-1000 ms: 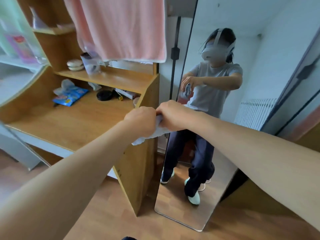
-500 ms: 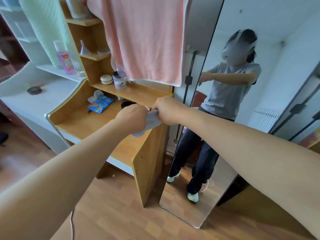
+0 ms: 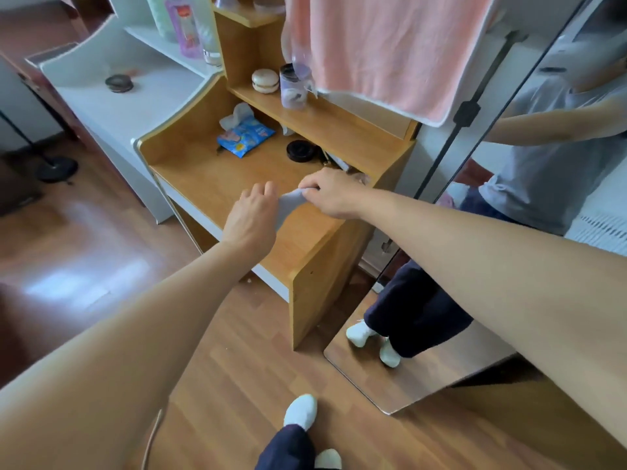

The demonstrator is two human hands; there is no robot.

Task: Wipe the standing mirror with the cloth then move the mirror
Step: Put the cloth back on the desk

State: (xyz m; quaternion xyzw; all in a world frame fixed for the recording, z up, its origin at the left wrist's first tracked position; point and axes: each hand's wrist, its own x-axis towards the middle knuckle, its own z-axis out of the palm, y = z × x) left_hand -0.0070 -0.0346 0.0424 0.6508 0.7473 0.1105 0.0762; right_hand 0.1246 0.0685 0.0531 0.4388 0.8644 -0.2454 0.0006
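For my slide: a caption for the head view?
Left hand and right hand hold a grey cloth over the desk, beside the standing mirror.

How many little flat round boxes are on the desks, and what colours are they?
Dark: 2, the black tin on the wooden desk and the dark tin on the white desk.
Cream: 1, the cream box on the shelf.
Total: 3.
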